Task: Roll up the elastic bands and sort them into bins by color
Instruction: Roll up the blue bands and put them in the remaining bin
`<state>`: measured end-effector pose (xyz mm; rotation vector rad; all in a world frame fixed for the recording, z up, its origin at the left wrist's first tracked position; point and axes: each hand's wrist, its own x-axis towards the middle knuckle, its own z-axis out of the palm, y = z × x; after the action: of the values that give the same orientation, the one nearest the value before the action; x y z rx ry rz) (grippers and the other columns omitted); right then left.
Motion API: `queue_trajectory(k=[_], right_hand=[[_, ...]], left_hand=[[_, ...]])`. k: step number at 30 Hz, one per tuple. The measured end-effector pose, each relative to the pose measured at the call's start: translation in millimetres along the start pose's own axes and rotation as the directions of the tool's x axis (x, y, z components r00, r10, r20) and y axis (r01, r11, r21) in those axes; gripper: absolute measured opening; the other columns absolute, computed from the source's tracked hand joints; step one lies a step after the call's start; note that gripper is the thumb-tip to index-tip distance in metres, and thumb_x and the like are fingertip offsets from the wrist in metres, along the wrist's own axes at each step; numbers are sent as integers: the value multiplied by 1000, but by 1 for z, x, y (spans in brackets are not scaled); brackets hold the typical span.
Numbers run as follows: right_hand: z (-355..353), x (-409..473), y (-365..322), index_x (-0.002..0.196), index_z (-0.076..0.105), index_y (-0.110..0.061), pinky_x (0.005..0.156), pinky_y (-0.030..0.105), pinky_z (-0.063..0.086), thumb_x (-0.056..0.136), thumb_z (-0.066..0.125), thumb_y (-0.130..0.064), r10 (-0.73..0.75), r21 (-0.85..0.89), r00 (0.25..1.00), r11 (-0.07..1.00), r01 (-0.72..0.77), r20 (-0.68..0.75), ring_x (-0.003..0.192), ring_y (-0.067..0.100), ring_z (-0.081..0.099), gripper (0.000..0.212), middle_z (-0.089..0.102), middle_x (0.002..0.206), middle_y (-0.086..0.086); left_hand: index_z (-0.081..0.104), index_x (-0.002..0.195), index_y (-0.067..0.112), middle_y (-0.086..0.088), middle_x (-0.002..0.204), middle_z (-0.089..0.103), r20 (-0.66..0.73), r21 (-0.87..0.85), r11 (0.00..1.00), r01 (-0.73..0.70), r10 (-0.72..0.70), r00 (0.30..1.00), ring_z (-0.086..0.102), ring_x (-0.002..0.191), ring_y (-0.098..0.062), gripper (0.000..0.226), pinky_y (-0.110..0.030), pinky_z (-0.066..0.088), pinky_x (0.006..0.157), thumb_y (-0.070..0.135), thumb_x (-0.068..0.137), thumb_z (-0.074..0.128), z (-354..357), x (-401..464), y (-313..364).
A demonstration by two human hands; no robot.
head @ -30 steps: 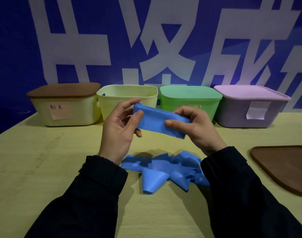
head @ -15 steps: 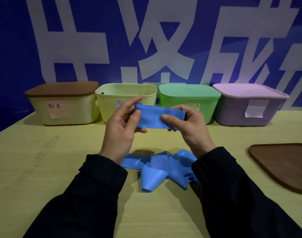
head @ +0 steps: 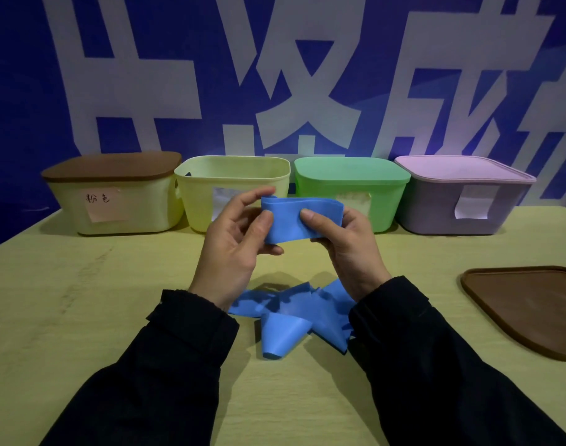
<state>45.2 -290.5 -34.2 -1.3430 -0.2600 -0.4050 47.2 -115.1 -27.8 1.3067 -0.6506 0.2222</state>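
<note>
A blue elastic band [head: 288, 222] is held flat and folded above the table between both hands. My left hand [head: 235, 249] pinches its left end between thumb and fingers. My right hand [head: 346, 246] pinches its right end, thumb on the front face. The rest of the blue band [head: 294, 317] trails down into a crumpled heap on the table beneath my wrists. Behind the hands stands an open yellow bin [head: 233, 170] with no lid.
Three lidded bins share the back row: a yellow one with a brown lid [head: 114, 196] and a pink label at left, a green one [head: 371, 185], a purple one [head: 465, 194]. A loose brown lid [head: 529, 304] lies on the table at right.
Both hands have levelled the folded band from a tilt to horizontal and drawn closer together, so the held stretch is shorter. The heap on the table has shifted slightly.
</note>
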Motion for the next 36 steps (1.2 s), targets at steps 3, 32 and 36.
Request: queue_trajectory(k=[3, 32, 36], right_hand=[[6, -3, 2, 106, 65, -8, 85, 41, 52, 87, 71, -25, 6, 65, 998, 998, -9, 55, 95, 24, 61, 26, 66, 100, 13], [19, -12, -7, 104, 72, -6, 79, 35, 61, 98, 61, -9, 58, 74, 998, 995, -59, 18, 93, 23, 73, 13, 76, 98, 11], [17, -12, -8, 107, 71, -4, 78, 33, 60, 97, 62, -11, 99, 124, 995, 987, -102, 35, 90, 21, 73, 16, 76, 99, 12]], left_hand=[[62, 116, 24, 3, 98, 69, -10, -32, 999, -3, 3, 1000, 66, 94, -19, 22, -30, 56, 71, 20, 95, 60, 2, -1, 0], [59, 102, 26, 11, 88, 71, -169, 49, 998, -43, 50, 984, 65, 78, -11, 35, -24, 50, 63, 13, 79, 81, -1, 2, 4], [66, 100, 24, 5, 95, 75, -158, 17, 1000, -14, 17, 987, 69, 91, -15, 39, -28, 56, 77, 22, 70, 91, -1, 2, 2]])
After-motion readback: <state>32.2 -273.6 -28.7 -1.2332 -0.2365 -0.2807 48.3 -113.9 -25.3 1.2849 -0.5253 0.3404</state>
